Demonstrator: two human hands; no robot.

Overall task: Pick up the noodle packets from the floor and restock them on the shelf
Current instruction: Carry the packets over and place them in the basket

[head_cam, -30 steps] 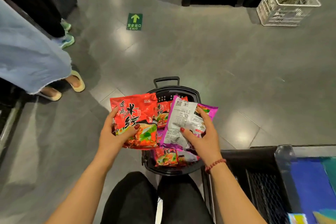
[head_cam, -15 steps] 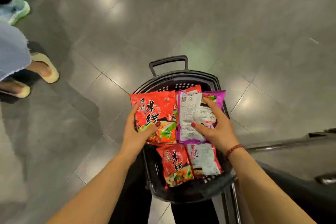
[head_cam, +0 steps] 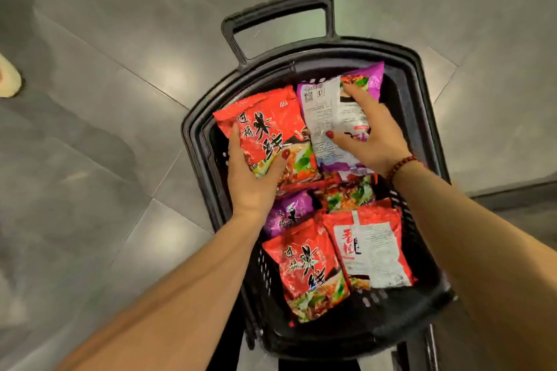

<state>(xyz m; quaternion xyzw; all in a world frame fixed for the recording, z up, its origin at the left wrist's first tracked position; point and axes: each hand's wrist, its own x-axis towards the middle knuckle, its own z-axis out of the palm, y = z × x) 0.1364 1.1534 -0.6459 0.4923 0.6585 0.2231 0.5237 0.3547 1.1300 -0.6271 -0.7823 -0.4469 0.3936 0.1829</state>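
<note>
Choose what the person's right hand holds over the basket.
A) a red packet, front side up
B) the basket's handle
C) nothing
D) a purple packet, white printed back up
D: the right hand holds the purple packet with its white back and QR code facing up, while the left hand grips the red packet.

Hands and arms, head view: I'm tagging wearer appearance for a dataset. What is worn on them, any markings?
Left forearm and right forearm are bare, no sleeves in view. The right hand has a bracelet of round dark red-brown beads at the wrist. Red nail polish shows on the thumb of the left hand and of the right. No rings, watch or gloves show.
</note>
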